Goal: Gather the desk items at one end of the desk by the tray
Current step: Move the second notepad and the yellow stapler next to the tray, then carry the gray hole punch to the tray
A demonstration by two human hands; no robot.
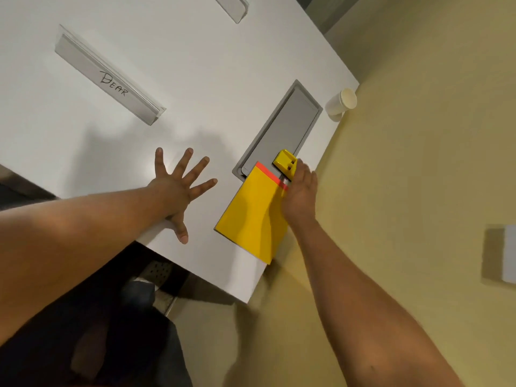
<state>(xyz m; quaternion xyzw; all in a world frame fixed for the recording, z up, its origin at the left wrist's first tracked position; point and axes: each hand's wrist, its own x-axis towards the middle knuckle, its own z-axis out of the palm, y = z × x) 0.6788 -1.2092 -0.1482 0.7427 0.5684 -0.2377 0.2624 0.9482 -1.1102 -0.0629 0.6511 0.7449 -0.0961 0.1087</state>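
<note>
A yellow pad with a red strip along its top [251, 210] lies near the white desk's [195, 79] right edge, overlapping the near end of a grey recessed tray [287, 121]. My right hand [300, 194] is closed around a small yellow plastic holder [285, 161] at the pad's top right corner, over the tray's near end. My left hand [178, 188] rests flat on the desk left of the pad, fingers spread, holding nothing. A clear name plate reading "DEAR" [111, 82] lies further back on the left. A white paper cup [342, 103] stands at the desk's far right corner.
A second clear name plate [231, 7] lies at the far edge of the desk. The desk's right edge meets a yellow wall [418, 163]. Below the near edge are my dark trousers and a chair base [159, 272].
</note>
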